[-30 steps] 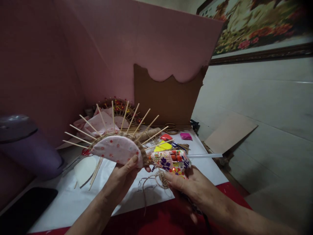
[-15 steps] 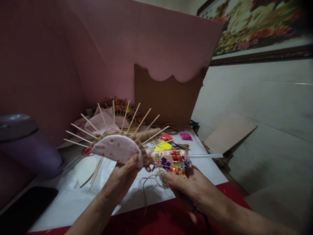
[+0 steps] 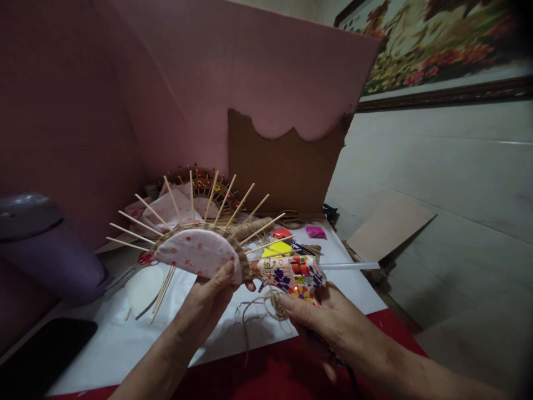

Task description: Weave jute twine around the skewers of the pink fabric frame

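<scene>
My left hand (image 3: 217, 289) grips the lower right edge of a half-round piece (image 3: 195, 253) covered in pink flowered fabric, thumb on its face. Twine is woven along its curved rim, and thin wooden sticks (image 3: 216, 197) fan outward from it. In my right hand (image 3: 316, 314) is a glue gun (image 3: 289, 273) with a flowered pattern, a clear glue stick (image 3: 350, 266) poking out of its back. Its nozzle meets the twine rim at the right corner; the exact contact spot is too small to make out. Loose twine (image 3: 277, 305) lies below the gun.
Behind the piece are pink fabric (image 3: 175, 200), a twine roll (image 3: 252, 226) and a brown cardboard sheet (image 3: 283, 166). A purple bottle (image 3: 45, 250) and a black phone-like slab (image 3: 50, 350) are at left. White cut shapes (image 3: 145, 289) and sticks lie on the white table cover (image 3: 225, 333).
The half-round piece has shifted very slightly left. Both hands keep their grips, and the glue gun stays at the rim's right corner.
</scene>
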Tool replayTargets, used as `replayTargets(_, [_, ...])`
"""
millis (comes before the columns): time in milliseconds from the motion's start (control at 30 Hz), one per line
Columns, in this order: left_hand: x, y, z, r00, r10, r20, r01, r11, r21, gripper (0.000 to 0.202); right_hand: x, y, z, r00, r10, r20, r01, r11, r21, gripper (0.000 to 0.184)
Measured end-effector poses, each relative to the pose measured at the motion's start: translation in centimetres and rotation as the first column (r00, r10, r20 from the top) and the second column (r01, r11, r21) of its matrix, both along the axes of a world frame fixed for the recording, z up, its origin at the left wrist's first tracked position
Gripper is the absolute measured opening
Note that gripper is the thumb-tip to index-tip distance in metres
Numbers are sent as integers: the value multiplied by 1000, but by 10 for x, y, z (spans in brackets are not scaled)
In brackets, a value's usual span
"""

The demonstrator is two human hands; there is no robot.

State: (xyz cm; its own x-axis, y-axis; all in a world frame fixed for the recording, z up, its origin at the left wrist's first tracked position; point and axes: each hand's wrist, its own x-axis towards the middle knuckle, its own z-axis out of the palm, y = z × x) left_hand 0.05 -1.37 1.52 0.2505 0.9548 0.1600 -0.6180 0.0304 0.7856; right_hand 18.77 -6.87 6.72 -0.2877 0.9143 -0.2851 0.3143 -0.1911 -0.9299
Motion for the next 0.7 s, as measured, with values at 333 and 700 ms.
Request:
replayTargets(333, [-1,1,-1,1000,-17,-18,18,999,30,15,0,1,-1,1000,12,5,-12,1000,9,43])
replayTargets(700, [-2,1,-4,999,-29,-43,31,998,49,16,0,2,2,1000,19,14,-20,1000,14,51])
